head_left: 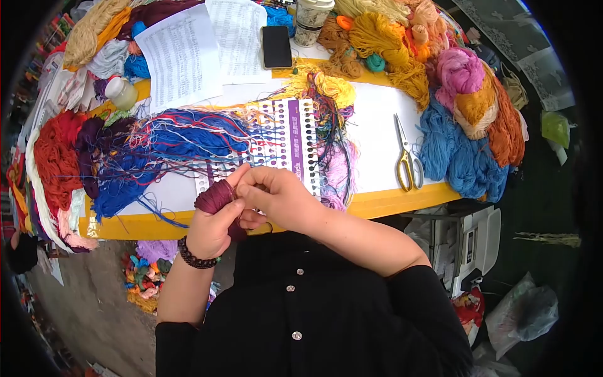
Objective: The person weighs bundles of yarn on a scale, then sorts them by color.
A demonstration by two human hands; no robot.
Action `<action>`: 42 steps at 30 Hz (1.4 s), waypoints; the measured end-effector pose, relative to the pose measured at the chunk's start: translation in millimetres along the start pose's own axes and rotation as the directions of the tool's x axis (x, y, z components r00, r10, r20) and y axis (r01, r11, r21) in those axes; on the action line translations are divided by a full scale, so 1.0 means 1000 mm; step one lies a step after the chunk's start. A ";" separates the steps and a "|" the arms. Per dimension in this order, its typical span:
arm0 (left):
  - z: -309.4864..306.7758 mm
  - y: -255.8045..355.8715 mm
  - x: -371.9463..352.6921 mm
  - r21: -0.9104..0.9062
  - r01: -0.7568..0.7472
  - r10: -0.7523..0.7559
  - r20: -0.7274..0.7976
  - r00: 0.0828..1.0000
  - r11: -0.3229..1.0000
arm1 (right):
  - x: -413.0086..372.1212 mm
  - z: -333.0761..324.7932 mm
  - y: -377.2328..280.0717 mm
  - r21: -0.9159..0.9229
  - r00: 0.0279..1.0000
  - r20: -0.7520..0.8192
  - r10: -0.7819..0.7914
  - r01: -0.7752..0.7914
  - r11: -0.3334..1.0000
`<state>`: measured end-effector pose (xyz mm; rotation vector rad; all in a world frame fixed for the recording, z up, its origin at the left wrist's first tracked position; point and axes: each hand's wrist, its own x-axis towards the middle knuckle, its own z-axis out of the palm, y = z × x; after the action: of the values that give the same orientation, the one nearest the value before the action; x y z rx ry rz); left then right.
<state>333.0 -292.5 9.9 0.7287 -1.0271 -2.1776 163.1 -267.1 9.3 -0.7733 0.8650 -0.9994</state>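
Black buttoned shirt [295,314] is filling the view just below the fingers. Left hand [210,229] is curling closed around a maroon thread skein [215,196], seemingly steadying it, while right hand [282,200] is pinching closed on a strand at its top. The skein is looking dark, compact and tightly wound. Beyond the fingertips a colour card [282,135] is lying within reach, and scissors [408,160] are lying farther to their right.

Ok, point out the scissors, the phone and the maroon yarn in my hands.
scissors [406,151], head view, on the pivot where the blades meet.
phone [277,46], head view, middle of the dark screen.
maroon yarn [213,197], head view, on the wound bundle.
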 end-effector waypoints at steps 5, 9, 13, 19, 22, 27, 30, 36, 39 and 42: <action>0.010 -0.004 0.002 0.090 -0.004 0.014 -0.103 0.995 0.996 | 0.000 -0.001 -0.005 -0.172 0.996 -0.090 0.017 -0.033 0.985; -0.002 -0.005 0.001 0.164 -0.025 0.032 -0.039 0.999 0.986 | 0.000 -0.002 -0.002 -0.252 0.997 -0.073 -0.022 0.003 0.968; -0.007 -0.011 0.001 0.112 -0.079 0.083 -0.028 0.996 0.991 | 0.000 -0.004 0.002 -0.023 0.984 0.002 -0.179 0.179 0.984; -0.038 0.019 -0.013 -0.112 -0.104 0.041 -0.462 0.886 0.988 | -0.070 -0.096 -0.098 0.424 0.954 -0.096 -0.283 0.296 0.856; -0.096 0.050 -0.032 -0.004 -0.222 0.180 -0.567 0.804 0.975 | -0.120 -0.148 -0.160 -0.508 0.480 -0.588 -0.651 0.407 0.759; -0.080 0.045 -0.010 0.106 -0.120 0.149 -0.330 0.932 0.987 | -0.093 -0.151 -0.120 -0.949 0.381 -0.315 -0.869 -0.148 0.279; -0.031 0.015 0.031 0.152 0.164 -0.136 -0.179 0.974 0.975 | -0.026 -0.096 -0.038 -0.809 0.882 -0.356 -0.309 -0.125 0.574; -0.022 -0.010 0.077 0.036 0.445 -0.411 -0.324 0.852 0.895 | 0.025 -0.088 0.021 -0.750 0.925 -0.334 -0.178 -0.147 0.645; -0.018 -0.012 0.082 0.042 0.455 -0.416 -0.340 0.844 0.890 | 0.027 -0.093 0.024 -0.629 0.922 -0.370 -0.111 -0.161 0.760; -0.013 -0.019 0.086 0.044 0.371 -0.329 -0.374 0.867 0.928 | 0.028 -0.093 0.021 -0.615 0.918 -0.393 -0.055 -0.218 0.757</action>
<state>279.6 -350.6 -31.1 1.4082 -0.8803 -2.1702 96.6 -299.6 -57.5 -1.1279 1.6403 -0.7711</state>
